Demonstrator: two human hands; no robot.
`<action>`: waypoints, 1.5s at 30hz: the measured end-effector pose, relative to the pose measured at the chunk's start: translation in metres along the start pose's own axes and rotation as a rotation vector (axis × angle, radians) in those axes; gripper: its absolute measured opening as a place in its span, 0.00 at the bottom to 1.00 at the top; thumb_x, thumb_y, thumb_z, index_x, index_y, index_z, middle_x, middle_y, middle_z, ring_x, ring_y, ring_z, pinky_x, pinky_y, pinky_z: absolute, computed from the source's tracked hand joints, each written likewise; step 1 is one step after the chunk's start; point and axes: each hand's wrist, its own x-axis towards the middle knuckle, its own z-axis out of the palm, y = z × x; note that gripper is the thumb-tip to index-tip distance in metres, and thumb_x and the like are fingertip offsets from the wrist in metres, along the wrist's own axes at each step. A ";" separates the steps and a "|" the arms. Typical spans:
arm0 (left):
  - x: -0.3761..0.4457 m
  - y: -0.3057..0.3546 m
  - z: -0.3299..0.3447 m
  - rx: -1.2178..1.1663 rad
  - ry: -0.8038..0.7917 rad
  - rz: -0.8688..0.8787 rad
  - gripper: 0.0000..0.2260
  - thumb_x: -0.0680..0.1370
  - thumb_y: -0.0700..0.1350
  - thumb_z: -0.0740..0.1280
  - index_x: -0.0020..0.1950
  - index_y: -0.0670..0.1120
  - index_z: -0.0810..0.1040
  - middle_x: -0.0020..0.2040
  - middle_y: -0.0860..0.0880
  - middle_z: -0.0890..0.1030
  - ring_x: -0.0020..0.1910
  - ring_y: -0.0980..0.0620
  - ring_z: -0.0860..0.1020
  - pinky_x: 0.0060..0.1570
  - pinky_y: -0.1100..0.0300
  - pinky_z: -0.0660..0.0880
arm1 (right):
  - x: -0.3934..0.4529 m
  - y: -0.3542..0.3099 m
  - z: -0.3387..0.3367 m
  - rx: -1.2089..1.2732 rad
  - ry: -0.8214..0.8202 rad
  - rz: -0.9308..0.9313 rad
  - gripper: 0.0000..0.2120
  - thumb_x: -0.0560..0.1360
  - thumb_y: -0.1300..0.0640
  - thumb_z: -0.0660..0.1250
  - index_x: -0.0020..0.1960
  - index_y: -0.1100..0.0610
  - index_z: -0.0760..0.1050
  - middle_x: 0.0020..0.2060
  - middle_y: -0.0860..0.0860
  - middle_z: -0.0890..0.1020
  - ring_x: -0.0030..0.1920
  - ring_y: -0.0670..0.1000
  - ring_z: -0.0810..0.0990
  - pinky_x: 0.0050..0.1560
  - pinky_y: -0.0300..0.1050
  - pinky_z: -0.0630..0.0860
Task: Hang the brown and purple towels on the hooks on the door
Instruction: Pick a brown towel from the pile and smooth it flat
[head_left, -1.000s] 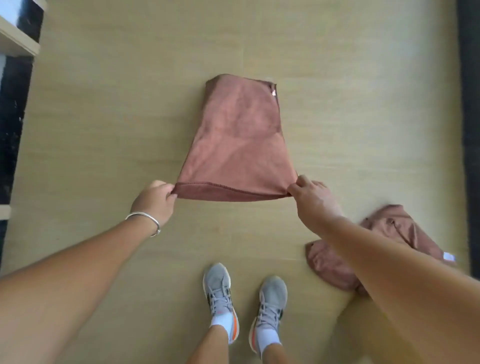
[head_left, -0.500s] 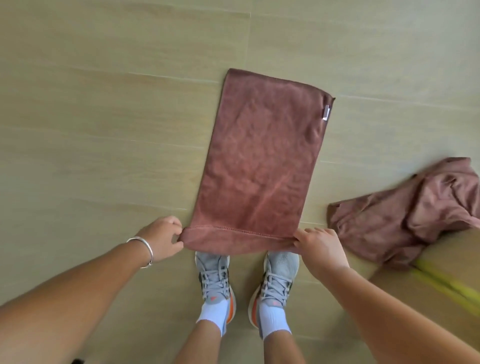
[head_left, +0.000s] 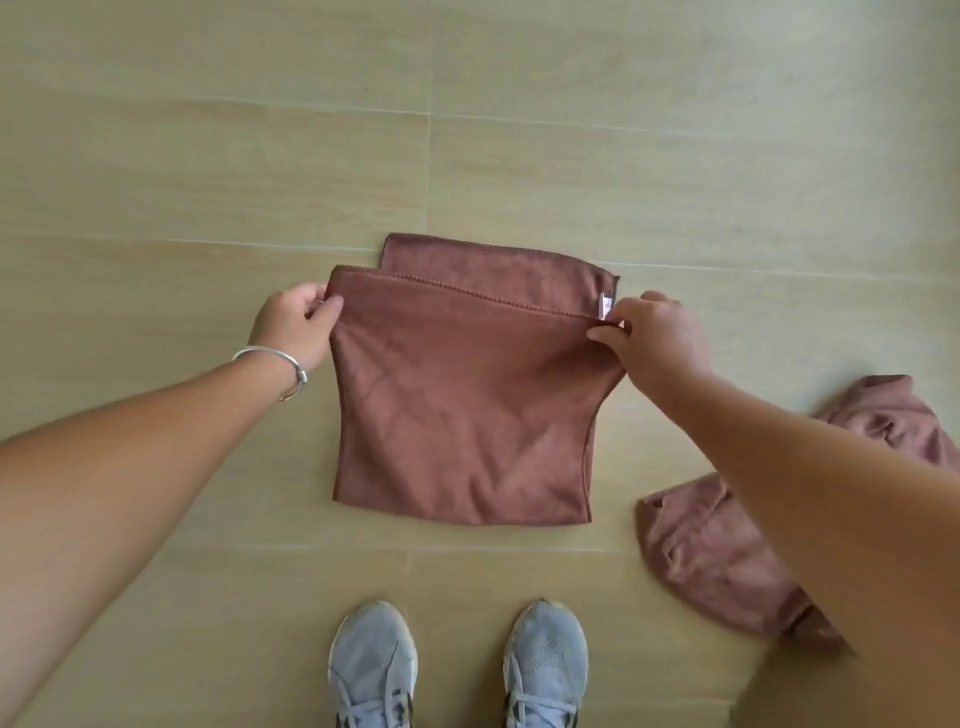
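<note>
1. I count two towels: a brown towel (head_left: 462, 410) folded flat on the floor, and a crumpled one (head_left: 722, 561) to its right.
2. My left hand (head_left: 296, 327) pinches its top left corner; my right hand (head_left: 654, 338) pinches the top right.
3. Two grey shoes (head_left: 457, 670) stand below it.
4. Pale wood-look floor (head_left: 208, 156).

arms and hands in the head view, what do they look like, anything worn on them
Both forearms are bare, with no sleeves in view. The left hand has a thin silver bangle round its wrist. The right hand shows no ring, watch or band. No gloves on either.
</note>
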 end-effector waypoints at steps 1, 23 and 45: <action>0.024 0.000 0.010 0.062 0.000 0.018 0.09 0.78 0.46 0.64 0.46 0.42 0.80 0.39 0.41 0.81 0.38 0.43 0.76 0.39 0.55 0.69 | 0.023 0.007 0.004 -0.002 0.004 0.001 0.08 0.72 0.49 0.73 0.44 0.53 0.82 0.38 0.50 0.73 0.40 0.53 0.72 0.39 0.43 0.62; 0.042 -0.056 0.130 0.866 -0.050 0.705 0.35 0.75 0.67 0.50 0.78 0.52 0.54 0.78 0.45 0.55 0.77 0.46 0.52 0.73 0.41 0.52 | 0.023 0.044 0.146 -0.419 -0.045 -0.412 0.37 0.75 0.29 0.51 0.77 0.48 0.57 0.77 0.53 0.58 0.77 0.56 0.54 0.74 0.63 0.53; 0.008 -0.096 0.096 1.045 -0.254 1.138 0.34 0.76 0.63 0.55 0.74 0.41 0.65 0.75 0.41 0.63 0.74 0.43 0.62 0.68 0.41 0.60 | 0.017 0.101 0.136 -0.496 -0.063 -0.780 0.36 0.75 0.33 0.57 0.77 0.50 0.59 0.77 0.56 0.57 0.77 0.57 0.54 0.73 0.63 0.56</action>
